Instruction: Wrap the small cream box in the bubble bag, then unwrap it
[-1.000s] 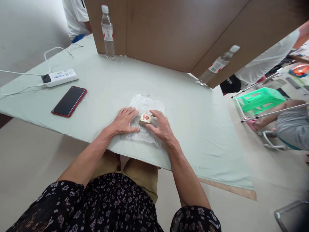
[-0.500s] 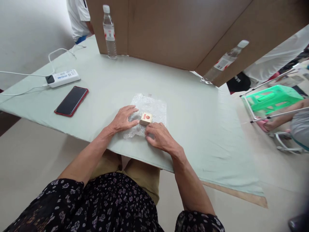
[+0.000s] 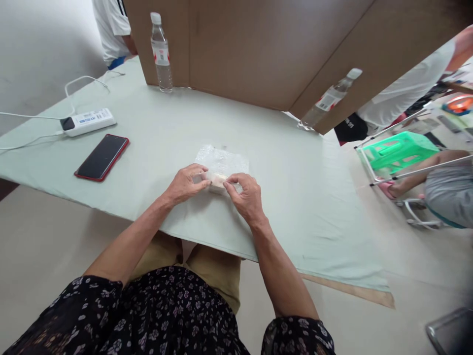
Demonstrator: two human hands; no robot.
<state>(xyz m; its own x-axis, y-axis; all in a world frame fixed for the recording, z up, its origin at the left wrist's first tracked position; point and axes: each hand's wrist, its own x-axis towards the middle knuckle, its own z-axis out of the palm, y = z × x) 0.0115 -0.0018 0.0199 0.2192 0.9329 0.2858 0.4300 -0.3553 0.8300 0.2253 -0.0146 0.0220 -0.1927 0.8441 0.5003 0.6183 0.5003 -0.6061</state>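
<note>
clear bubble wrap [image 3: 223, 158] lies near the front edge of the desk [image 3: 295, 187] in the head view, and wide green cloth spreads to its right. a flap now covers the small box [image 3: 219, 177], which was bare before. the right hand [image 3: 244, 193] pinches the flap. the left hand [image 3: 186, 183] touches it, but i cannot tell if its grip is closed.

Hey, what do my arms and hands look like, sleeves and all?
Your left hand and right hand are bare, with no gloves, watch or bracelet visible. The forearms are uncovered too. Above them are loose black fabric sleeves printed with small, pale purplish flowers; the left one has a lacy-looking part.
</note>
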